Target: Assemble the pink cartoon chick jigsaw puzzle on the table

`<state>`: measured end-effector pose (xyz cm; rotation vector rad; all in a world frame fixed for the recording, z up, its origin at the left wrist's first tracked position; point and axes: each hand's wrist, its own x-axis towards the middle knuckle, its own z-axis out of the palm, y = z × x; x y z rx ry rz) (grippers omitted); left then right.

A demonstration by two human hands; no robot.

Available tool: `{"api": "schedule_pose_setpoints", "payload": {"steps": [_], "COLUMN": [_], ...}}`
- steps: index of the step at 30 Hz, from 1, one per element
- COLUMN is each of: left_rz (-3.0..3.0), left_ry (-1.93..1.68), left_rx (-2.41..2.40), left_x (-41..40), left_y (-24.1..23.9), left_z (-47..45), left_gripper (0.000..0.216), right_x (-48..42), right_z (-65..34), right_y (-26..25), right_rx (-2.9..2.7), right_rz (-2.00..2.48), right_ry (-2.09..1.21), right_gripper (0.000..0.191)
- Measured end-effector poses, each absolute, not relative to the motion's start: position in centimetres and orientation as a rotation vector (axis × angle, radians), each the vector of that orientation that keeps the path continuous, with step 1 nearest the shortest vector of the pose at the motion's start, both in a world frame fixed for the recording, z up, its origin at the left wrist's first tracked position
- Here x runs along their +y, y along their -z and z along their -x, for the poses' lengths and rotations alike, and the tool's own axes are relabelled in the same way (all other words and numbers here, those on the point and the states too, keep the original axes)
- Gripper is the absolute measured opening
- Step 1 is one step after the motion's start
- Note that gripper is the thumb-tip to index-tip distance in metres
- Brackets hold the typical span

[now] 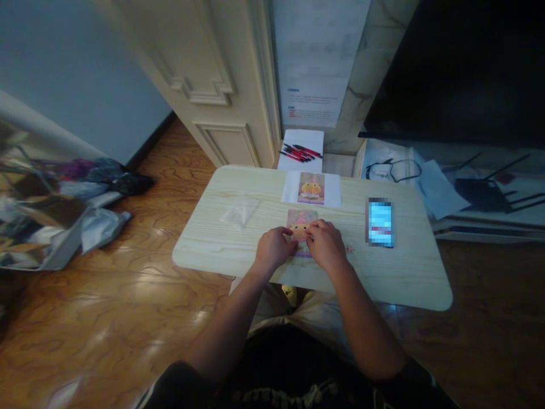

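Note:
A small colourful picture card [297, 216] with a cartoon face in a pink hat lies on the pale wooden table [221, 255], close to its front edge. My left hand [275, 248] rests at the card's left side, thumb and forefinger bent together over it. From the right, my right hand [327, 243] reaches onto the card with its fingers pinched near the face. Whatever small thing the fingertips hold is hidden. Behind the card, a white sheet [289, 187] bears a printed picture [311, 188] of a similar figure. Small colourful bits [349, 249] lie beside my right hand.
A clear plastic bag [240, 212] lies on the table's left part, a phone [380, 222] with a lit screen on its right. Beyond the back edge, several red and black pens [300, 153] sit on white paper. A cluttered bin [63, 250] stands on the floor at left.

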<state>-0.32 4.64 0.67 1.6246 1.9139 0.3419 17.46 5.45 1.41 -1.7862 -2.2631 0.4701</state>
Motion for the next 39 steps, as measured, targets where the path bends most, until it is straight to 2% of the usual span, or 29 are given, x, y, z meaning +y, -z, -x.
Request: {"api": "schedule_pose_setpoints", "payload": {"steps": [4,9,14,20,25,29,39], "left_rz": [-1.589,-1.647,-1.667,-1.736,-1.629,-1.397,-1.317], "left_ry": [-0.344,-0.334,-0.313,-0.255,-0.307,-0.347,-0.331], "left_rx": [1.913,1.984,1.989,2.100,1.918,1.804,1.834], "left_x": [5.0,5.2,5.3,4.8,4.8,5.5,6.1], "left_y": [-0.8,-1.3,-1.3,-2.1,-2.5,-1.9,-1.2], "left_z": [0.3,-0.1,-0.4,-0.4,-0.5,-0.1,-0.4], "left_gripper": [0.034,0.023,0.022,0.033,0.040,0.032,0.023], "right_x": [5.3,5.3,5.8,5.8,5.7,5.9,5.9], "right_z": [-17.3,-16.7,-15.8,-15.5,-15.4,-15.5,-15.5], "right_y": [-1.8,-2.3,-2.3,-2.0,-1.9,-1.8,-1.6], "right_rx": [-2.284,-2.254,-2.159,-2.118,-2.111,-2.096,-2.069], "right_rz": [1.811,1.861,1.934,1.944,1.950,1.939,1.938], "right_ry": [-0.462,-0.412,-0.375,-0.377,-0.396,-0.424,-0.450], "right_gripper": [0.021,0.020,0.016,0.014,0.016,0.017,0.019]}}
